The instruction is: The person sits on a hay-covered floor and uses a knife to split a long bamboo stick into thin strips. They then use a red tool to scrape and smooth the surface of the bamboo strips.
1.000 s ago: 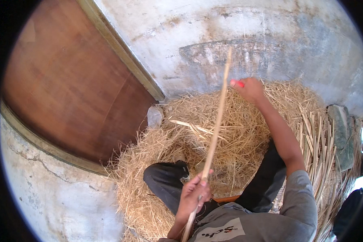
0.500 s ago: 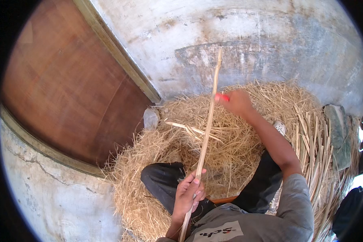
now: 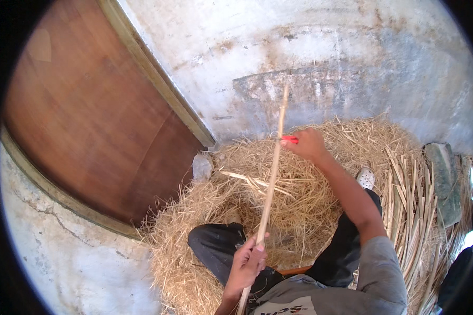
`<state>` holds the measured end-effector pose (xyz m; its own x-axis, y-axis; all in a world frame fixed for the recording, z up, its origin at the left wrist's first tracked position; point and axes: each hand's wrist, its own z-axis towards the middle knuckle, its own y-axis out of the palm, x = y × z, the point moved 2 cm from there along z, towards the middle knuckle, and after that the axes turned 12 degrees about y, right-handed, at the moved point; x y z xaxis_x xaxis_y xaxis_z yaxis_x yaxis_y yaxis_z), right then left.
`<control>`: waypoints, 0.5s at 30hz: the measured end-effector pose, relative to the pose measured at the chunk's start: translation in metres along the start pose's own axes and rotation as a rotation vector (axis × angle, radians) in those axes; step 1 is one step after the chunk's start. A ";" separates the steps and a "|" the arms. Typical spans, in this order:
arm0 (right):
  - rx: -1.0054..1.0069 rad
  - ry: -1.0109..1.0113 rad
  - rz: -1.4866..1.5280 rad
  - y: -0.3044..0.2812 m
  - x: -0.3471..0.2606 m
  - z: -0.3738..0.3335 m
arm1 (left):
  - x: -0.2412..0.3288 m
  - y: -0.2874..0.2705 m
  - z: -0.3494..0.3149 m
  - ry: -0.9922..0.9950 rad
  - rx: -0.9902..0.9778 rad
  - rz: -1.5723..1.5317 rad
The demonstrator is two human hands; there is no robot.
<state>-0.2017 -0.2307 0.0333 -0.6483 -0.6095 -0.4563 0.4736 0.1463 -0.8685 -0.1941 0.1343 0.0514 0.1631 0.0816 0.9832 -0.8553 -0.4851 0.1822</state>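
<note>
A long, pale, narrow stick point(image 3: 270, 194), apparently split bamboo or wood, slants away from my lap toward the wall. My left hand point(image 3: 250, 262) is closed around its lower part, thumb on top. Farther up, my right hand point(image 3: 307, 145) grips a small red-handled tool point(image 3: 290, 139) whose end meets the stick's side. The tool's working end is too small to make out. The stick's far tip rises in front of the wall, and its near end runs down beside my grey shirt.
Straw-like shavings point(image 3: 231, 194) heap around my crossed legs, with a few split pieces point(image 3: 255, 181) on top. Many long strips point(image 3: 404, 205) lie at the right, by a grey-green slab point(image 3: 442, 184). A wooden door point(image 3: 105, 121) and a pale stone point(image 3: 202, 167) are at the left.
The whole view has shifted slightly. The stick's far tip shows lower, and my right hand with the red-handled tool sits closer to that tip. My left hand keeps its grip.
</note>
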 end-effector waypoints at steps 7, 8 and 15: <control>0.103 0.019 -0.046 0.006 0.003 0.007 | 0.001 0.000 -0.015 -0.012 -0.023 0.016; 0.105 0.060 -0.001 0.004 0.013 0.012 | 0.000 0.000 -0.017 -0.021 -0.037 -0.001; 0.202 0.243 -0.073 -0.018 0.061 0.040 | -0.004 0.011 -0.025 -0.096 -0.074 -0.063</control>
<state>-0.2257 -0.3018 0.0286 -0.7969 -0.4049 -0.4484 0.5138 -0.0637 -0.8556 -0.2161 0.1500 0.0502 0.2610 0.0247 0.9650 -0.8752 -0.4157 0.2473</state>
